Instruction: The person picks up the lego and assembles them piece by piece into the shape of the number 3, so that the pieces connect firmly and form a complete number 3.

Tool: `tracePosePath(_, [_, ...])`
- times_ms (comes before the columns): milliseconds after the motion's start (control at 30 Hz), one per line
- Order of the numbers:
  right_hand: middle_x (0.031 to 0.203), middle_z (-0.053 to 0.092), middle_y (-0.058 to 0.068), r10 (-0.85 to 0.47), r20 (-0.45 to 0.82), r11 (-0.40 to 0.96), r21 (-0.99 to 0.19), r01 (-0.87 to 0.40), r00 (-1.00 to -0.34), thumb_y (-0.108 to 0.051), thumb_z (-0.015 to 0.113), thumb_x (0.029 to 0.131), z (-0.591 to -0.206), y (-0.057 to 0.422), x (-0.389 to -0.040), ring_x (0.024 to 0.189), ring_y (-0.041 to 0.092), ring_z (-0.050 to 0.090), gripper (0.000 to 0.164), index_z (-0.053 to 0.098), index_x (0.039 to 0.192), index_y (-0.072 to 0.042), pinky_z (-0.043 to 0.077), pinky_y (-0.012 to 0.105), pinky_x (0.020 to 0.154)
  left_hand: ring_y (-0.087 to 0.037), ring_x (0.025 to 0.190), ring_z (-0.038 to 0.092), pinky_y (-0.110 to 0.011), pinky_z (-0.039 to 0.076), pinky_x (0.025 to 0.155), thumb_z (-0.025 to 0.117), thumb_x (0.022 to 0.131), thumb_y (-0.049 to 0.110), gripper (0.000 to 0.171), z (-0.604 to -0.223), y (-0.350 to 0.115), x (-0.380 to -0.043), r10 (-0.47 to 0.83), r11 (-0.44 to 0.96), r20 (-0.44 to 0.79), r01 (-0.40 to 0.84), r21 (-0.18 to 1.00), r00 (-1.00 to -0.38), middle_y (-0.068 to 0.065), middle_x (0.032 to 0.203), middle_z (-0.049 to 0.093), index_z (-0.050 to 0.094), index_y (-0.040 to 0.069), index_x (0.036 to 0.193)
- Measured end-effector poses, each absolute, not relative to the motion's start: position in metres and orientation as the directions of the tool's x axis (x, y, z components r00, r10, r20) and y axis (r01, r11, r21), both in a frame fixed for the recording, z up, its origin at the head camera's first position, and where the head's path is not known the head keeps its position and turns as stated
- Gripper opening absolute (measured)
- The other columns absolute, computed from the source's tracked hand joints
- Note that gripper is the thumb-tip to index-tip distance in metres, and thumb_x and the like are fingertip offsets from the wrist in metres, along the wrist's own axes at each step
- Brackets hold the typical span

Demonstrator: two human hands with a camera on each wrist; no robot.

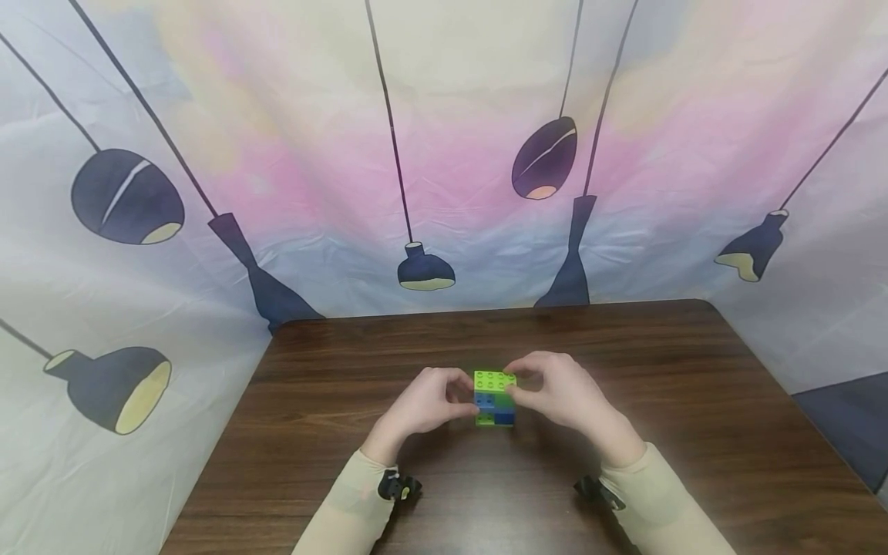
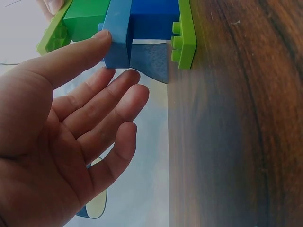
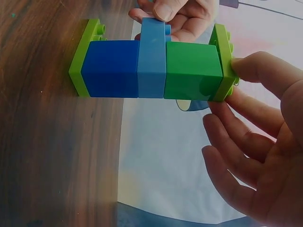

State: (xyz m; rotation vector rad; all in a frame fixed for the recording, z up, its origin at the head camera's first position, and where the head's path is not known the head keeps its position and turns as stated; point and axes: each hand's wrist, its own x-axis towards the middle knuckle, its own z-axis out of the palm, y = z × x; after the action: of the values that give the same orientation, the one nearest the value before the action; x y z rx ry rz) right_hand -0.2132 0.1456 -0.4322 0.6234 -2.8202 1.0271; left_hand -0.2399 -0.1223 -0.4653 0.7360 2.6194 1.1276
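A small stack of toy building bricks stands on the wooden table, in the middle of the head view. From bottom to top it has a lime plate (image 3: 85, 59), a dark blue brick (image 3: 111, 68), a light blue brick (image 3: 151, 61), a green brick (image 3: 193, 71) and a lime studded plate (image 1: 488, 381). My left hand (image 1: 432, 401) holds the light blue brick's left end between thumb and fingers. With thumb and index finger, my right hand (image 1: 565, 391) pinches the top lime plate, which looks slightly tilted against the green brick.
The dark wooden table (image 1: 333, 432) reaches back to a cloth backdrop (image 1: 472, 154) printed with hanging lamps. Each forearm carries a small black camera on a strap, the left camera (image 1: 398, 487) and the right camera (image 1: 600, 492).
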Motion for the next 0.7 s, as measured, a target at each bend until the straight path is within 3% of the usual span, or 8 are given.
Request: tracePosePath(700, [0.110, 0.077, -0.005, -0.382, 0.244, 0.716, -0.532, -0.452, -0.892, -0.026, 0.083, 0.093, -0.4285, 0.1443, -0.2114, 0.102, 0.018, 0.073, 0.025, 0.081, 0.115, -0.015, 0.059, 0.047, 0.090, -0.010, 0.081, 0.068, -0.032, 0.057, 0.068, 0.088, 0.091, 0.027, 0.028, -0.4668, -0.1224, -0.2411, 0.523, 0.580, 0.024, 0.376, 0.723, -0.852, 0.011, 0.094, 0.073, 0.076, 0.017, 0.114])
